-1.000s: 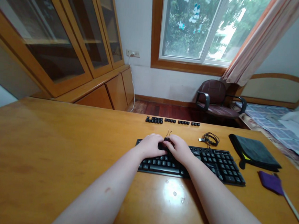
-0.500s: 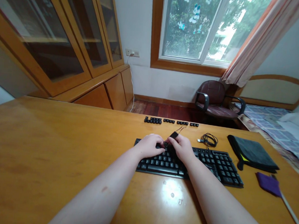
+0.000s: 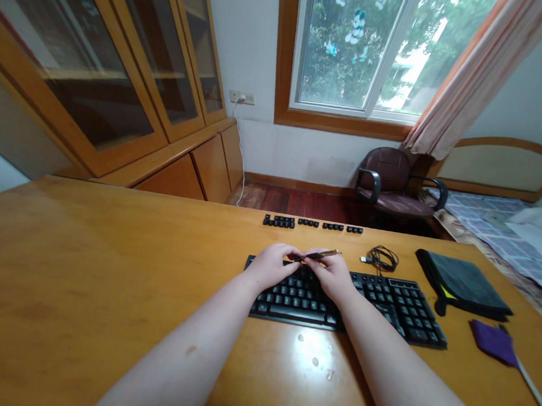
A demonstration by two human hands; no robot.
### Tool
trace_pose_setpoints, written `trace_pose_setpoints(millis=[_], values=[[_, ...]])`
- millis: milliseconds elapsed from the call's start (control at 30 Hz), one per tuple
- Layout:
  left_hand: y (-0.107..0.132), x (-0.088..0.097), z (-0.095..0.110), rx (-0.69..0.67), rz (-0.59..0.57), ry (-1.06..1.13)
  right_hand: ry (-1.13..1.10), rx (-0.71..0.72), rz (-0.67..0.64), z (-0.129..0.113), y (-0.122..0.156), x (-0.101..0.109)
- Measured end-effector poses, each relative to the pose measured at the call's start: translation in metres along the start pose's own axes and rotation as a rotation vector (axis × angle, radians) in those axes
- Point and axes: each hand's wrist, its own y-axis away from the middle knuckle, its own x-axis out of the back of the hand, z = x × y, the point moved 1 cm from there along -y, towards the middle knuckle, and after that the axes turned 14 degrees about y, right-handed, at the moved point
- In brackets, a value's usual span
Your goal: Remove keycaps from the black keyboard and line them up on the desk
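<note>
A black keyboard [image 3: 293,310] lies on the wooden desk, and both of my hands are held over its upper middle. My right hand [image 3: 331,276] pinches a keycap puller [image 3: 321,254], a slim dark tool with thin wire prongs pointing right. Thumb and fingers of my left hand [image 3: 275,264] close at the tool's left end on a small dark piece that looks like a keycap, mostly hidden by the fingertips. My two hands nearly touch there. Parts of the key rows beneath the hands are hidden.
Loose black keycaps [image 3: 284,222] stand in small groups along the desk's far edge. Behind the keyboard lies a coiled USB cable [image 3: 383,258]. To the right are a folded dark cloth [image 3: 464,284] and a purple duster-like tool [image 3: 493,343] with a pale handle.
The keycap puller has turned from slanting up and away to lying nearly level, its wires now pointing right. Both hands stay close together. The whole view has shifted slightly.
</note>
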Motion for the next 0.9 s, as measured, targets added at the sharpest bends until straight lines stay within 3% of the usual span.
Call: trace_pose_setpoints(millis=[200, 433, 600, 800, 900], values=[[0.000, -0.001, -0.003, -0.008, -0.046, 0.009, -0.040, 0.109, -0.008, -0.002, -0.002, 0.001], [-0.002, -0.003, -0.005, -0.024, -0.037, 0.041, -0.014, 0.084, -0.021, 0.000, -0.001, 0.000], [-0.005, 0.000, -0.009, 0.026, -0.026, 0.240, 0.032, -0.047, 0.035, 0.006, 0.000, -0.001], [-0.007, 0.004, -0.011, 0.152, -0.001, 0.469, 0.006, 0.041, -0.035, 0.001, 0.003, 0.001], [-0.007, 0.005, -0.010, 0.180, 0.074, 0.535, 0.024, -0.019, 0.004, 0.001, 0.006, -0.001]])
